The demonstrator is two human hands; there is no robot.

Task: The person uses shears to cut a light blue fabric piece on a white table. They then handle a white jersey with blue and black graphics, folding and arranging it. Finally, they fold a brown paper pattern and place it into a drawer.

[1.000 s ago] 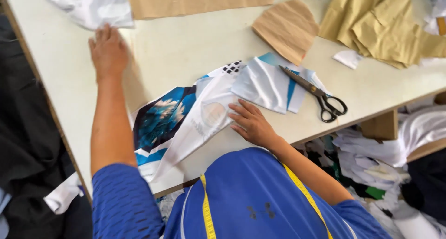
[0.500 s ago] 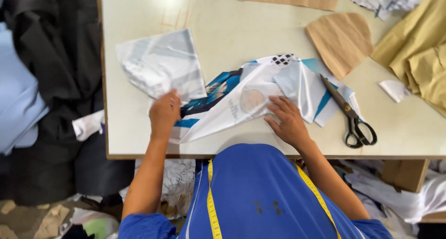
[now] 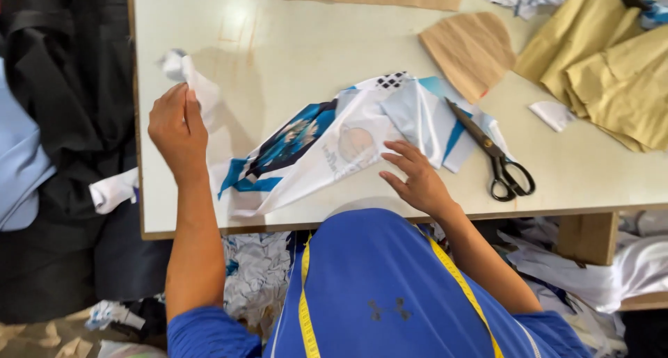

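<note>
- Head view: left hand (image 3: 178,128) pinches a white fabric piece (image 3: 198,86) above the pale table (image 3: 292,38).
- Right hand (image 3: 416,178), fingers spread, presses the white-and-blue printed garment (image 3: 334,146) near the table's front edge.
- Black-handled scissors (image 3: 495,155) lie just beside it.

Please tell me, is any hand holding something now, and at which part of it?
The left hand grips a white fabric piece at its near edge, lifted off the table. The right hand only lies flat on the white-and-blue printed fabric, holding nothing.
</note>
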